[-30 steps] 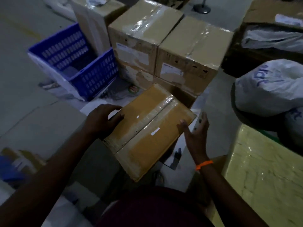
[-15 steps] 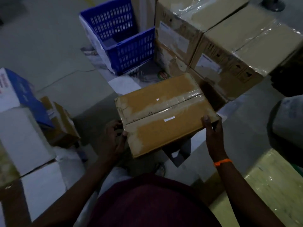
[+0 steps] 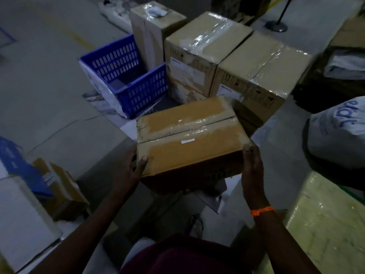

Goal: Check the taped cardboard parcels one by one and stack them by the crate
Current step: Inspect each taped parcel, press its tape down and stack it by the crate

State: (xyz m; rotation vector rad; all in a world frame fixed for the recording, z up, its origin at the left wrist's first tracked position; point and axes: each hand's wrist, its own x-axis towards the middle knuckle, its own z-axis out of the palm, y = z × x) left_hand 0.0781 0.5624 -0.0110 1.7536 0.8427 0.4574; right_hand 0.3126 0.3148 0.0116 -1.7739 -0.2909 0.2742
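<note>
While gripped between both hands | parcel [image 3: 189,139] | left hand [image 3: 130,171] | right hand [image 3: 253,171]

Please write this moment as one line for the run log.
hands: left hand and right hand grip parcel | parcel: taped, lifted, level | stack: beside blue crate | step: placing pending

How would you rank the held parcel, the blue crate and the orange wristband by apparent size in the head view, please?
1. Held parcel, though it is nearest the camera, so its lead over the crate is unsure.
2. Blue crate.
3. Orange wristband, clearly smallest.
</note>
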